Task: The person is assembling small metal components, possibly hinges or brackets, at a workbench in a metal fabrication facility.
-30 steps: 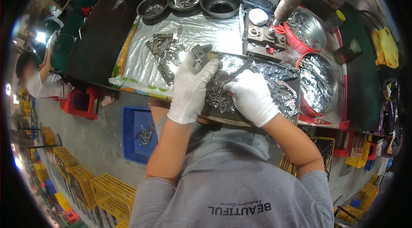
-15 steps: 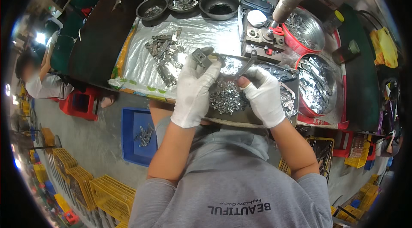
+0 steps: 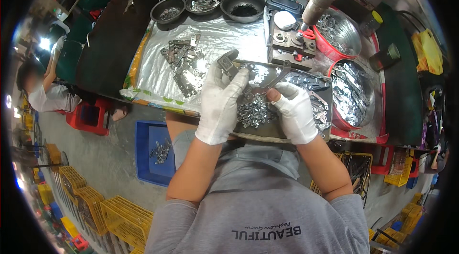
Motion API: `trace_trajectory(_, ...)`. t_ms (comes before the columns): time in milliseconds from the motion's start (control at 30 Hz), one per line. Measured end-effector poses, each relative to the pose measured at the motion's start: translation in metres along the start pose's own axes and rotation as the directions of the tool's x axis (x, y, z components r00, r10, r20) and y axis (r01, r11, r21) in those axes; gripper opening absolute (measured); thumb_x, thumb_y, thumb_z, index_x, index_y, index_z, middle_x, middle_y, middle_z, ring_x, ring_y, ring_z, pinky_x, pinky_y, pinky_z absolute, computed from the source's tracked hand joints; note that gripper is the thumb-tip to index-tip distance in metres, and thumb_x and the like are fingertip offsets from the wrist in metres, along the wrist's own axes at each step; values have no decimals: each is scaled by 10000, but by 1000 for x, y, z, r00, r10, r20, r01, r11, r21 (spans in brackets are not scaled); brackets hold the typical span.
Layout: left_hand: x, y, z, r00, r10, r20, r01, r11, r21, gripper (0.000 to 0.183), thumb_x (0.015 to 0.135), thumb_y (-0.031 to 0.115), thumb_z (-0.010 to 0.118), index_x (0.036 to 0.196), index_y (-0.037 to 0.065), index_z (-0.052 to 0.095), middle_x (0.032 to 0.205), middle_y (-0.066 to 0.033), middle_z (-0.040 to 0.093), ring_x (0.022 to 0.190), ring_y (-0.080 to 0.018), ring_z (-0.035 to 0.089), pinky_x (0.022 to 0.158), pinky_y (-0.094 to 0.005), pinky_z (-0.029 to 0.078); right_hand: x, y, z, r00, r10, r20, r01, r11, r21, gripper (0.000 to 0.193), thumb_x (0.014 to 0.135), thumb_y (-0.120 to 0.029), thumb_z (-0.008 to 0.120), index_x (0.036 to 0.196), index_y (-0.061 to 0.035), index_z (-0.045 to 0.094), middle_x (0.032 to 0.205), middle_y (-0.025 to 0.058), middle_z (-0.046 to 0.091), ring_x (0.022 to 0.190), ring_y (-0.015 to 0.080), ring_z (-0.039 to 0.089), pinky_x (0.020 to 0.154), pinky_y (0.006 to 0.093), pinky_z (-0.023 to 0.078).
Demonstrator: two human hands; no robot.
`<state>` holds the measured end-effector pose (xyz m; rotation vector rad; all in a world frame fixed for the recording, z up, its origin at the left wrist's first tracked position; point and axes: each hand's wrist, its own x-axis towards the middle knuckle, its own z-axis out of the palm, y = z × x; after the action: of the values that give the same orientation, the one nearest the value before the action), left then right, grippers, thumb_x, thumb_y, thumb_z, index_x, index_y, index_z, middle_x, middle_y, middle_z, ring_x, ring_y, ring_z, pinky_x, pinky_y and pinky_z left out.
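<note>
My left hand (image 3: pixel 218 98), in a white glove, is closed on a dark metal bracket (image 3: pixel 226 65) with a hole in its end. My gloved right hand (image 3: pixel 294 110), its thumb tip bare, pinches a flat metal strip (image 3: pixel 278 76) with a rounded end, which slants up and to the right. Both hands hover over a shallow tray (image 3: pixel 267 135). Between and below them lies a pile of small shiny metal pieces (image 3: pixel 253 112). More flat metal parts (image 3: pixel 308 81) fill the tray's right side.
Flat brackets (image 3: pixel 184 65) lie on a silver sheet (image 3: pixel 229 38) to the left. Behind are dark bowls (image 3: pixel 168 20) of small parts. A press (image 3: pixel 315 5) with a metal fixture (image 3: pixel 291 46) stands ahead. Red tins (image 3: pixel 333 115) sit right, a blue bin (image 3: pixel 143 158) below left. A person (image 3: pixel 48 89) sits far left.
My left hand has shifted slightly right and tilted the bracket. The right hand keeps the strip, which has moved slightly right and down.
</note>
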<state>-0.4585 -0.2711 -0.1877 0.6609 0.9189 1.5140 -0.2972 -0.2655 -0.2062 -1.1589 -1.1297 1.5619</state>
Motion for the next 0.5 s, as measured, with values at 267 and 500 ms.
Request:
trace_trajectory(267,-1,-7,0,998,49,-25,-46,990,134,439,959,57,572,1358,-6,401,1105,-109,587,946,-147,613,715,-252,549,-2,4,-5,994,74,81,-79,996,48,255,858,-218,770,959,7,706,883,39,705,817,86,614,759,238,478)
trace_trajectory(500,-1,3,-14,995,53,-80,-35,977,212,422,972,92,552,1353,10,391,1016,-98,598,743,-144,646,548,-229,538,11,3,-27,864,-417,282,444,367,-817,143,745,-122,770,871,-78,718,825,90,675,807,232,633,740,358,501)
